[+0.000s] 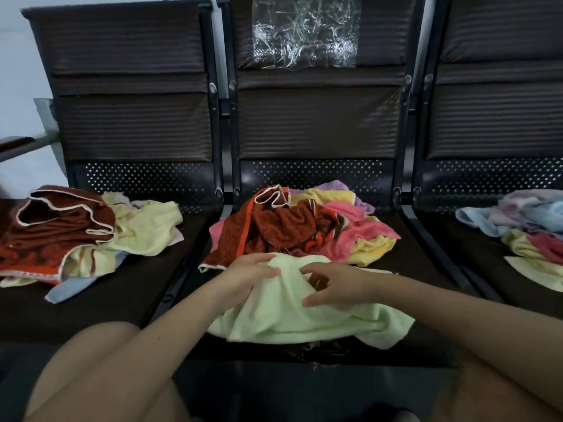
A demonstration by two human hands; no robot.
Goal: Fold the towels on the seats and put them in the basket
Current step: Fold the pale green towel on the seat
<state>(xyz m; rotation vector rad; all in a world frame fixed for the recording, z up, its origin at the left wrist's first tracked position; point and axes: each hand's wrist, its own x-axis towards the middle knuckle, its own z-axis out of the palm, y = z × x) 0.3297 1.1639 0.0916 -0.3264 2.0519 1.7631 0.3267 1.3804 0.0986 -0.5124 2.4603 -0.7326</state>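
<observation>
Dark seats [380, 239] carry towel heaps; at the middle seat's front edge my left hand [248, 274] pinches the pale green towel [304, 318], my right hand [330, 284] hovering apart, fingers loosely curled.

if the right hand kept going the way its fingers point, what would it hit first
The right hand points leftward across the pale green terry towel toward the left hand, so it would most likely meet that hand's fingertips first, brushing the raised fold of towel between them; depth is unclear.
</observation>
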